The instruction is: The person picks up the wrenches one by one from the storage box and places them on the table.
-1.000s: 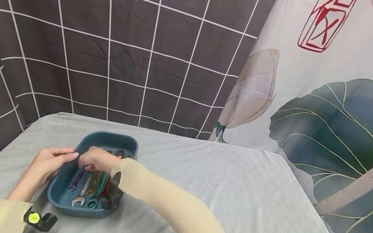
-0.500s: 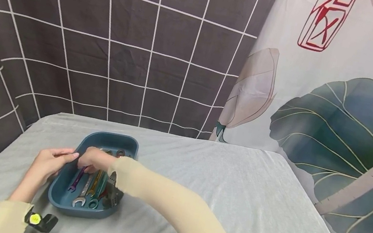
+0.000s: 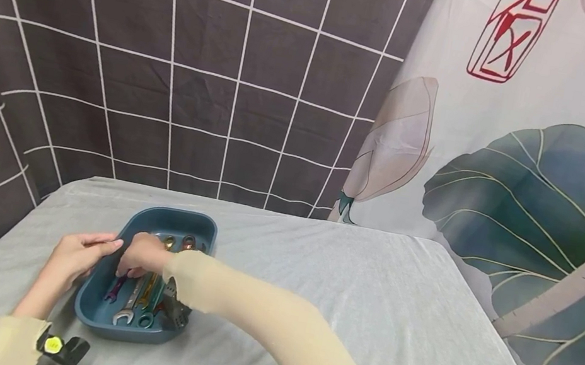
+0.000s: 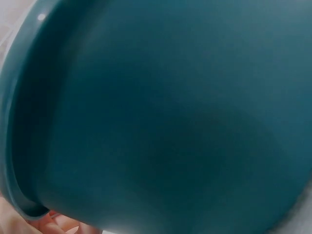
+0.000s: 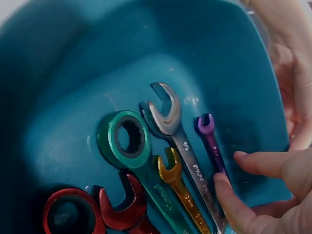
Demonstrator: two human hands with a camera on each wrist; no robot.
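Inside a blue plastic basin [image 3: 97,305] my right hand [image 3: 143,256] reaches down over a small purple wrench [image 5: 211,139]. One fingertip touches the wrench's shaft; another digit stands on its far side with a gap. My left hand [image 3: 80,254] grips the basin's left rim, its thumb on the rim and fingers outside the wall. Beside the purple wrench lie a silver wrench [image 5: 183,141], a gold wrench [image 5: 180,187], a green ratchet wrench [image 5: 112,146] and red wrench ends [image 5: 124,209]. My right hand and wrist camera hide some of them in the head view.
The basin stands on the left part of a table with a pale grey cloth [image 3: 355,294]. Behind it hangs a dark cloth with a white grid [image 3: 200,91]. A white curtain with leaf prints [image 3: 547,204] hangs at the right.
My right hand has shifted slightly toward me along the purple wrench, uncovering more wrench ends at the far end. My left hand stays on the rim.
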